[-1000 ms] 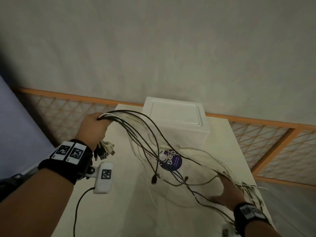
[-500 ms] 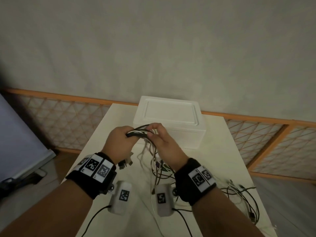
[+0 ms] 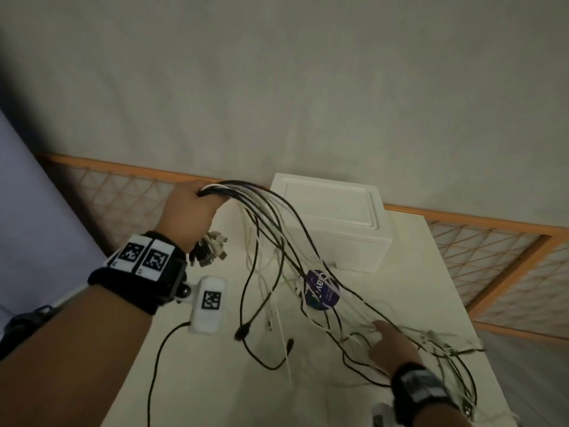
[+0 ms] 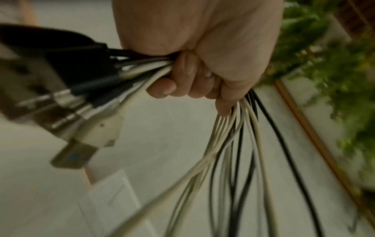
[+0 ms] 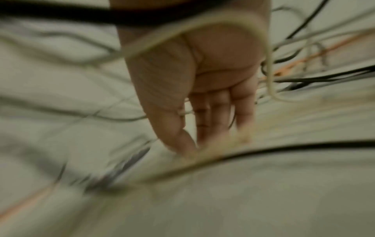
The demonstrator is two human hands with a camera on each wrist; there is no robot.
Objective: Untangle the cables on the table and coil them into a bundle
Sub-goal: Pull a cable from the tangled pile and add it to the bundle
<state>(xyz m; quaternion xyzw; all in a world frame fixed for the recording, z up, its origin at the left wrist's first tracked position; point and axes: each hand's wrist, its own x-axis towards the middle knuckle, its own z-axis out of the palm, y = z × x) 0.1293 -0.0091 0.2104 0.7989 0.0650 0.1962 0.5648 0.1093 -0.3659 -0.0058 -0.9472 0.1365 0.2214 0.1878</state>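
Observation:
My left hand is raised at the table's far left and grips a bunch of black and white cables in its fist. Their USB plugs hang below the fist. The strands fan down to the right across the white table into a loose tangle near the right edge. My right hand lies low among those strands with its fingers straight, pointing at the table. A round purple tag hangs among the cables.
A white foam box stands at the back of the table. Orange lattice railing runs behind and to the right. A blue-grey panel is on the left. Plants show beyond the railing.
Half a second ago both hands held the bunch together in front of the box. Now the left hand has lifted it up and left, and the right has dropped to the tangle.

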